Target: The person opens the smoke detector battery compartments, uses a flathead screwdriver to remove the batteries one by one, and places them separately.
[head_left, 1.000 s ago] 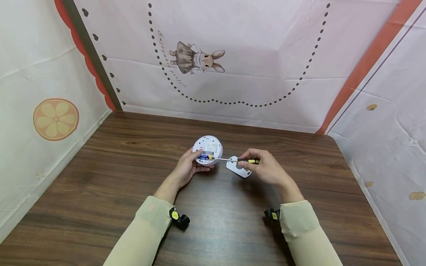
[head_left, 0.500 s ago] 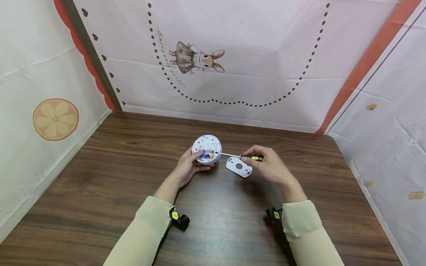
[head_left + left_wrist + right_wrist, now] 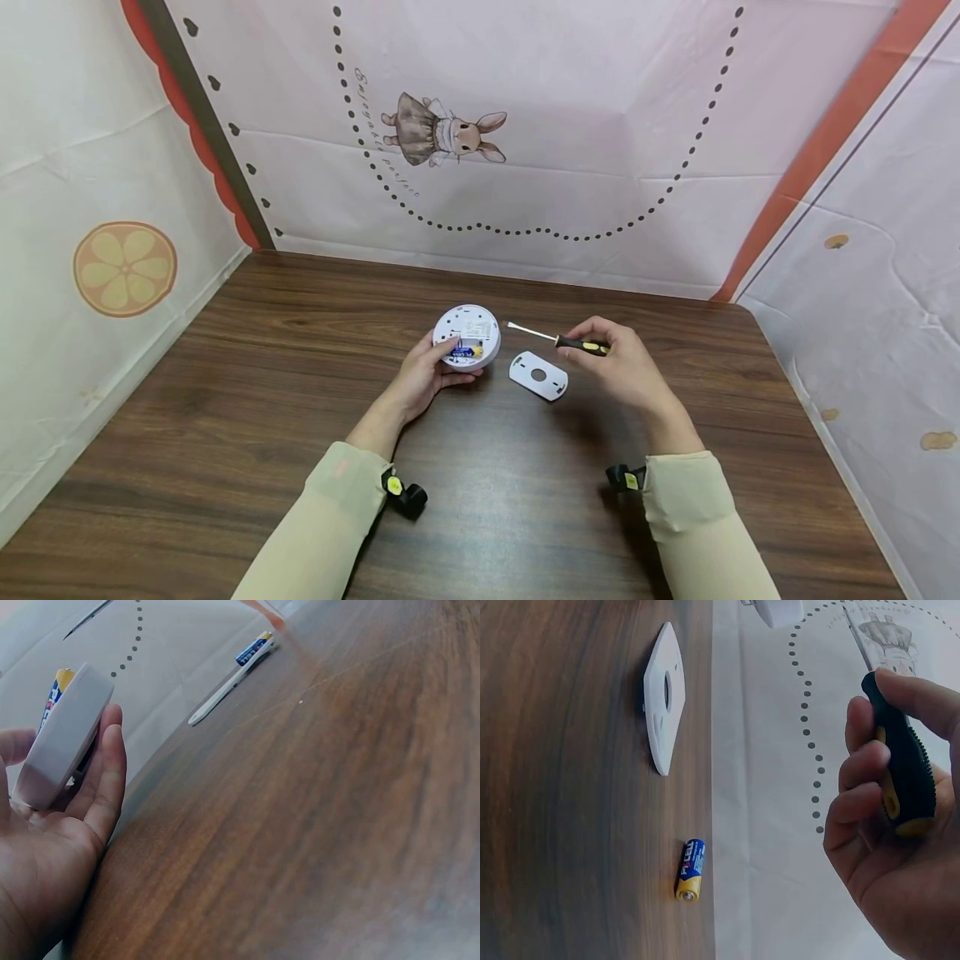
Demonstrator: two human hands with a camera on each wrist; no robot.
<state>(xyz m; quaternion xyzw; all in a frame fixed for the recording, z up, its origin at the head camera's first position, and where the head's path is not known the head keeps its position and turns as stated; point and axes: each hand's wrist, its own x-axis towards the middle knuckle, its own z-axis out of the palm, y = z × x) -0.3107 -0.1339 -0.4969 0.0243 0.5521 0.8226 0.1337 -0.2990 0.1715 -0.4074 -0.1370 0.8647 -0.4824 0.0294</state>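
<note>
A round white smoke detector [image 3: 482,322] is gripped by my left hand [image 3: 422,380], thumb over its exposed back and fingers underneath. A blue and yellow battery [image 3: 463,352] lies in its compartment; in the left wrist view this battery [image 3: 54,697] stands tilted, one end raised above the casing. My right hand [image 3: 621,363] holds a screwdriver [image 3: 583,344] by its black and yellow handle, its tip to the right of the detector and apart from it. Below the shaft, a white mounting plate [image 3: 527,367] with a central hole lies on the table.
A second blue and yellow battery [image 3: 691,868] lies on the wooden table [image 3: 480,500] near the plate; the right hand hides it in the head view. Printed white cloth [image 3: 570,125] hangs behind the table and at both sides.
My right hand has drawn the screwdriver back to the right, off the battery compartment and away from the detector. The left hand and detector have stayed nearly still.
</note>
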